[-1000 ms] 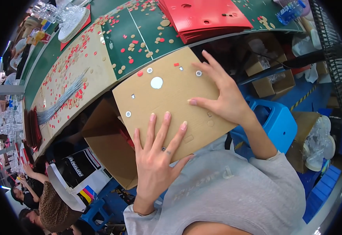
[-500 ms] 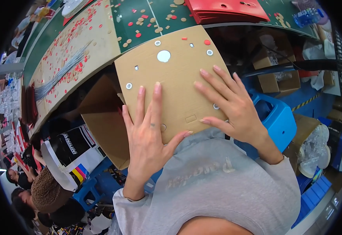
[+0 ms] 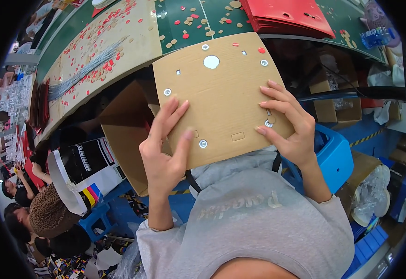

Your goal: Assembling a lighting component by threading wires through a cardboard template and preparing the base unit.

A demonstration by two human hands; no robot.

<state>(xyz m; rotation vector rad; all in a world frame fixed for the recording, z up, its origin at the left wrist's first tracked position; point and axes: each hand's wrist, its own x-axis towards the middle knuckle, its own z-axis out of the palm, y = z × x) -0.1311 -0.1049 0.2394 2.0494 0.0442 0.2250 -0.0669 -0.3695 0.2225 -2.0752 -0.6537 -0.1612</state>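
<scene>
A brown cardboard panel [image 3: 226,102] lies in front of me, its far edge at the worktable and its near edge by my grey shirt. Metal eyelets [image 3: 203,144] sit around its border, and a large round hole [image 3: 211,62] is cut near the far side. A red disc [image 3: 261,50] rests near the far right corner. My left hand [image 3: 163,146] is on the panel's left side, fingers apart, its thumb blurred. On the right side, my right hand [image 3: 289,125] has bent, spread fingertips and its thumb on the surface, near a slot and an eyelet.
Red sheets [image 3: 289,18] are stacked on the green worktable [image 3: 175,23], among scattered red and tan cut-outs. A bundle of grey wires [image 3: 89,67] lies to the left. Below are an open cardboard box [image 3: 124,135] and a blue stool [image 3: 331,158]. Other people sit at far left.
My hands have gone from lying flat to bent fingers nearer the panel's sides. My left hand has lifted partly, uncovering the near left eyelet. The panel appears slightly farther right in view.
</scene>
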